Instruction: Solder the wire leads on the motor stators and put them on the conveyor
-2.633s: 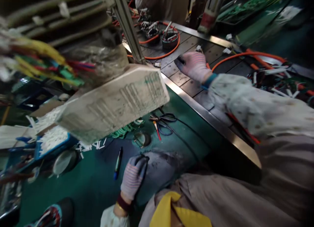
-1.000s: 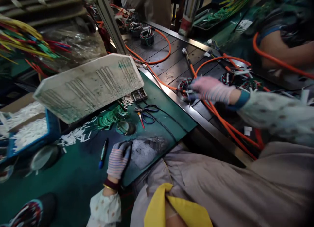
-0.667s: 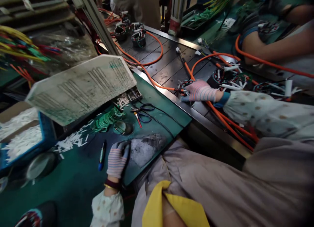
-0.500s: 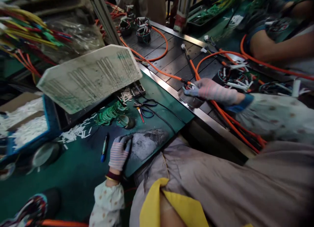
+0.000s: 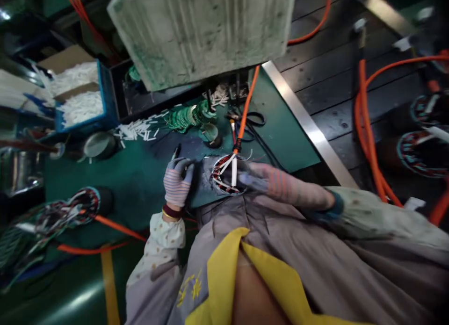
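Note:
My left hand (image 5: 177, 180), in a striped glove, is on the green bench with its fingers curled over a marker pen (image 5: 177, 151). Only the pen's dark end shows above the fingers. My right hand (image 5: 270, 180), gloved and a little blurred, grips the right side of a round motor stator (image 5: 220, 187). The stator lies at the bench's front edge, its open end facing me. White sleeves and red wires show in its ring, and an orange cable (image 5: 248, 105) rises from it. The right fingertips are partly hidden behind the stator.
Scissors (image 5: 256, 119), a round tin (image 5: 209, 134), green coiled strips (image 5: 182, 119) and loose white tubes (image 5: 136, 129) lie behind the hands. A blue bin (image 5: 108, 100) stands at left, another stator (image 5: 100, 201) nearer me. A pale board (image 5: 203, 30) overhangs the back; a metal rail (image 5: 305, 114) edges the right.
My right hand has brought the stator with its orange cable from the slatted line onto the bench front. My left hand has shifted over the marker pen. The view has turned left and downward.

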Tool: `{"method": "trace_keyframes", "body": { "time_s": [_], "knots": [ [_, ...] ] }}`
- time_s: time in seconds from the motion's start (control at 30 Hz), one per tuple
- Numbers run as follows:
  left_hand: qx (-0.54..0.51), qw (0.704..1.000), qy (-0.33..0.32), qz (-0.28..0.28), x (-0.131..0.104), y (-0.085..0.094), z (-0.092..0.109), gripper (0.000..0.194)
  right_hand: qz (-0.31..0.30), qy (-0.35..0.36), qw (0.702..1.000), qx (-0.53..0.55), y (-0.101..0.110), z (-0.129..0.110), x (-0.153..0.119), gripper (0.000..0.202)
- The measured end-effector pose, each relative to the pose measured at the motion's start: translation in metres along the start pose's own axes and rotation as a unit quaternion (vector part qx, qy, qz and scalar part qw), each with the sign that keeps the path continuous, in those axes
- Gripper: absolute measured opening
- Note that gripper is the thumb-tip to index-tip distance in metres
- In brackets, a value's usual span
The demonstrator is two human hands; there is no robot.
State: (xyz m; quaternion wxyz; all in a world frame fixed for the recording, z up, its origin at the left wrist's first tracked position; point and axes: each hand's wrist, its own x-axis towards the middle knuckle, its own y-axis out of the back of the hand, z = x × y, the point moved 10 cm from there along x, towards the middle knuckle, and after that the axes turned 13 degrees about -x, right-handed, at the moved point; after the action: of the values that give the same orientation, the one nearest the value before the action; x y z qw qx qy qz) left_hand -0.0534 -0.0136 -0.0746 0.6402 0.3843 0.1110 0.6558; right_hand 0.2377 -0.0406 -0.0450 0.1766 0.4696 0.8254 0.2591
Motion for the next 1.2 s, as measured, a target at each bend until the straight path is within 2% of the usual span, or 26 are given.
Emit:
{"method": "trace_keyframes", "body": {
  "time_s": [0.07,0.13,0.17,0.23,0.3,0.33,0.4,0.47,0.53,0.6,0.67,0.73,0.8,0.87,0.9,0.97,1.07,1.13,1.2],
  "knots": [
    [-0.022,0.999,0.007,0.023,-0.009,0.022,0.020,0.023,0.011,-0.013,0.999,-0.040,0.032,0.018,0.009,0.064],
    [-0.041,0.999,0.015,0.027,-0.009,0.034,0.045,0.023,0.071,-0.020,0.983,-0.166,0.070,0.039,0.029,0.055],
    [-0.044,0.999,0.011,0.016,-0.005,0.035,0.060,0.024,0.066,-0.003,0.967,-0.247,0.077,0.045,0.044,0.051],
    [-0.026,0.999,-0.016,-0.045,0.006,0.020,0.094,0.026,0.028,0.031,0.937,-0.348,0.075,0.059,0.073,0.051],
    [0.004,0.988,-0.066,-0.137,0.017,-0.010,0.125,0.027,-0.002,0.047,0.918,-0.393,0.070,0.072,0.096,0.048],
    [0.019,0.979,-0.092,-0.181,0.020,-0.026,0.137,0.031,-0.004,0.049,0.914,-0.403,0.070,0.076,0.103,0.044],
    [0.056,0.962,-0.110,-0.245,0.024,-0.052,0.149,0.048,0.000,0.058,0.913,-0.405,0.071,0.078,0.104,0.039],
    [0.098,0.952,-0.087,-0.277,0.026,-0.067,0.144,0.068,0.001,0.066,0.919,-0.388,0.071,0.070,0.086,0.044],
    [0.128,0.947,-0.063,-0.287,0.025,-0.069,0.133,0.077,0.002,0.043,0.921,-0.388,0.066,0.058,0.053,0.053],
    [0.104,0.944,-0.084,-0.300,0.021,-0.068,0.126,0.069,0.010,-0.016,0.906,-0.423,0.056,0.047,0.012,0.054],
    [0.017,0.945,-0.118,-0.303,0.016,-0.065,0.120,0.049,0.009,-0.044,0.901,-0.432,0.036,0.037,-0.021,0.043],
    [-0.100,0.950,-0.107,-0.274,0.021,-0.057,0.109,0.040,0.027,-0.067,0.909,-0.411,0.021,0.039,-0.037,0.039],
    [-0.196,0.952,-0.046,-0.229,0.033,-0.050,0.091,0.045,0.078,-0.076,0.928,-0.357,0.017,0.045,-0.033,0.046],
    [-0.242,0.948,0.006,-0.208,0.044,-0.047,0.083,0.047,0.125,-0.041,0.960,-0.246,0.020,0.045,-0.013,0.054],
    [-0.243,0.950,0.013,-0.197,0.049,-0.044,0.085,0.045,0.131,-0.010,0.976,-0.171,0.020,0.040,0.000,0.056],
    [-0.208,0.966,-0.013,-0.150,0.057,-0.030,0.098,0.040,0.096,0.032,0.995,0.001,0.016,0.025,0.028,0.060],
    [-0.142,0.985,-0.076,-0.063,0.059,-0.009,0.119,0.037,0.000,-0.004,0.975,0.221,0.000,0.005,0.061,0.063],
    [-0.158,0.985,-0.048,-0.049,0.058,-0.011,0.113,0.037,-0.039,-0.041,0.950,0.306,-0.011,-0.004,0.073,0.062],
    [-0.225,0.973,0.025,-0.052,0.059,-0.023,0.092,0.039,-0.035,-0.057,0.935,0.349,-0.014,-0.009,0.079,0.060]
  ]
}}
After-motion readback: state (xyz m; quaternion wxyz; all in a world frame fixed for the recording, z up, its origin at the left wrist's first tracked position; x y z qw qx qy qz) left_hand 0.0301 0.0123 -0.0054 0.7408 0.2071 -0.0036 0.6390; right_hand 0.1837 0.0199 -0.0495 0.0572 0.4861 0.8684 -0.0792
